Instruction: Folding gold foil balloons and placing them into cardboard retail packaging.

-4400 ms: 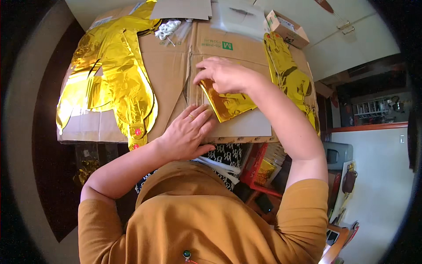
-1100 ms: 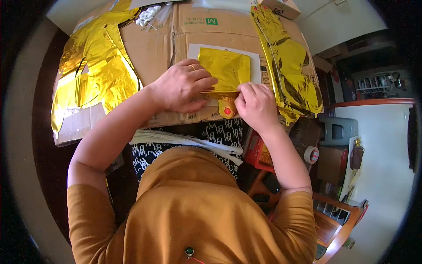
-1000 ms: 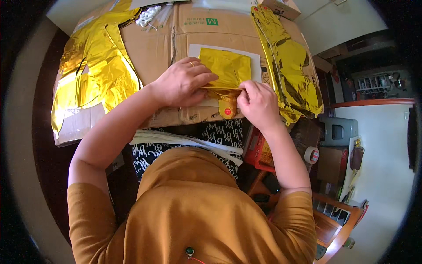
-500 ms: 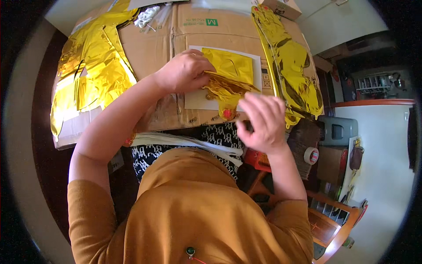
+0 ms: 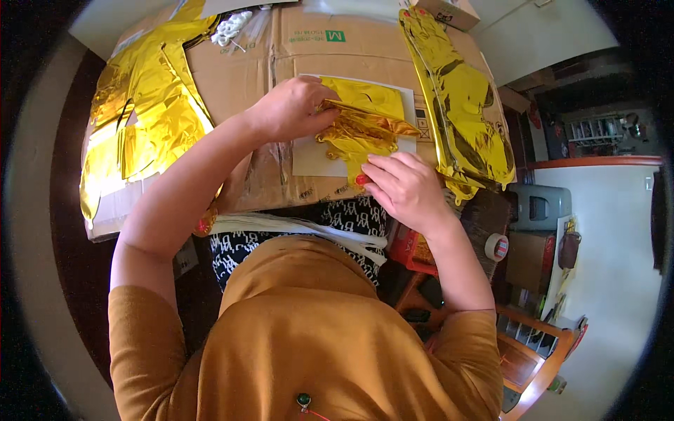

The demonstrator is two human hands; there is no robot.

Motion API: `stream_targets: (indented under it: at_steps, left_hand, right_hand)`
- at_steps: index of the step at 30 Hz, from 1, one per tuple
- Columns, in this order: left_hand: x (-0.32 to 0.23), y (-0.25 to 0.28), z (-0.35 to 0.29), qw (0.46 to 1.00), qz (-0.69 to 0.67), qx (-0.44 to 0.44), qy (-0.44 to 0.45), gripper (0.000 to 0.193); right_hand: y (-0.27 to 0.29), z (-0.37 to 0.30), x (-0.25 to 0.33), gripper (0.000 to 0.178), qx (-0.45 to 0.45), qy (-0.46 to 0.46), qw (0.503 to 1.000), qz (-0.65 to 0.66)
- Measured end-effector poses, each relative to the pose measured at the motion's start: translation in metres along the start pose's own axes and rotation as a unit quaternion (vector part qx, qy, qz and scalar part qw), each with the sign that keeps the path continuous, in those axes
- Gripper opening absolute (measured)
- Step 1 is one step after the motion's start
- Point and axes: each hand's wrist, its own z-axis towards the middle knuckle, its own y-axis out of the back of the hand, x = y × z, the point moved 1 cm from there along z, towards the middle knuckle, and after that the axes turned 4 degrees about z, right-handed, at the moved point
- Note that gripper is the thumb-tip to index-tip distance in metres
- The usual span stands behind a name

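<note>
The left hand (image 5: pixel 298 107) pinches a folded gold foil piece (image 5: pixel 359 137) lying on a pale card (image 5: pixel 314 162). The right hand (image 5: pixel 408 186) touches its red-dotted tab (image 5: pixel 357 171); whether its grip holds cannot be told.

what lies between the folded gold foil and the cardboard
A flat pale card lies between the folded gold foil and the cardboard; its edges show beside the foil in the head view.

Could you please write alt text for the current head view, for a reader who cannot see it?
A person's left hand holds up the edge of a folded gold foil piece on a pale board, while the right hand is at its red-dotted tab. More gold foil lies to both sides on the cardboard.
</note>
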Motion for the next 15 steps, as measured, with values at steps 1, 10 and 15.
stream_targets:
  at_steps: [1,10,15]
  left_hand:
    - [0.0,0.001,0.001,1.0,-0.006,0.012,0.008,0.023]
    - [0.003,0.002,0.002,0.999,-0.008,0.022,0.034,0.025]
    - [-0.002,0.007,0.006,0.993,-0.035,0.059,0.101,0.025]
  right_hand:
    - [0.001,0.002,0.0,0.025,-0.003,0.003,1.0,0.008]
    - [-0.011,0.008,-0.01,0.012,-0.062,-0.026,0.997,0.033]
    - [-0.005,0.021,-0.018,0.008,-0.169,-0.082,0.981,0.053]
